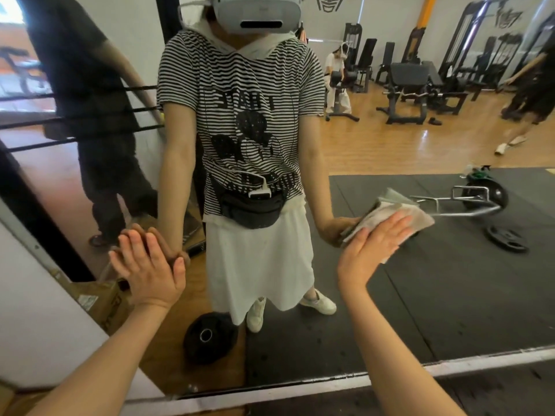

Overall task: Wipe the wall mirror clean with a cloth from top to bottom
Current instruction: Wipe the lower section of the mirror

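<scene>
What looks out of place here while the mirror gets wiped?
Little stands out. The right hand presses a folded cloth flat on the mirror, the left hand braces beside it. Reflected weight plates lie loose on the gym floor.

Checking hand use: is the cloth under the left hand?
No, the right hand presses the cloth flat on the mirror; the left hand is bare.
</scene>
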Tool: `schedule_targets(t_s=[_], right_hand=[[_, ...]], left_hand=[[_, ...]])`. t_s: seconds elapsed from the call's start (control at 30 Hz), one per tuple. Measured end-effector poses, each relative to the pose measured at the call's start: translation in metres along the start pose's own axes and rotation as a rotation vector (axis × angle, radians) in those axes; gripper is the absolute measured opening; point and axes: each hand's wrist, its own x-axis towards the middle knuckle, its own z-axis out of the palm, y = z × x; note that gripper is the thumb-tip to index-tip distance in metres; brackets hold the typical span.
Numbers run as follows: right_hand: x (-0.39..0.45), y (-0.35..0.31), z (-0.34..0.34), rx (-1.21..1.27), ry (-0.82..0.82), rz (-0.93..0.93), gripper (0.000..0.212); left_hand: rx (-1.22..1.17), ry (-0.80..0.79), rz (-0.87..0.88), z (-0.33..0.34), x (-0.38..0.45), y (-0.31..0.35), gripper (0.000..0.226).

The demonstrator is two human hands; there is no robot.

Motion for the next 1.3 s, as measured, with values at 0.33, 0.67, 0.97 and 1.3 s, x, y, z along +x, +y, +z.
schedule_targets(t_s=[0.33, 0.67, 0.97, 1.3], right_hand=[[-0.061, 0.004, 0.017, -0.260, -0.322, -0.618, 0.054], [-0.009, 0.031, -0.020, -0.132, -0.240, -0.064, 0.070], [-0.102, -0.032, 0.033, -0.240, -0.351, -0.557, 0.079], [-0.041, 0.029, -0.007, -0.330, -0.229, -0.393, 0.073]], left_hand=[[0.002, 0.000, 0.024, -0.003, 0.001, -0.001, 0.068], [-0.032, -0.026, -0.008, -0.002, -0.002, 0.000, 0.069], [-0.021, -0.032, 0.011, -0.002, -0.001, -0.001, 0.067], [0.034, -0.049, 0.016, -0.008, -0.001, -0.001, 0.067]])
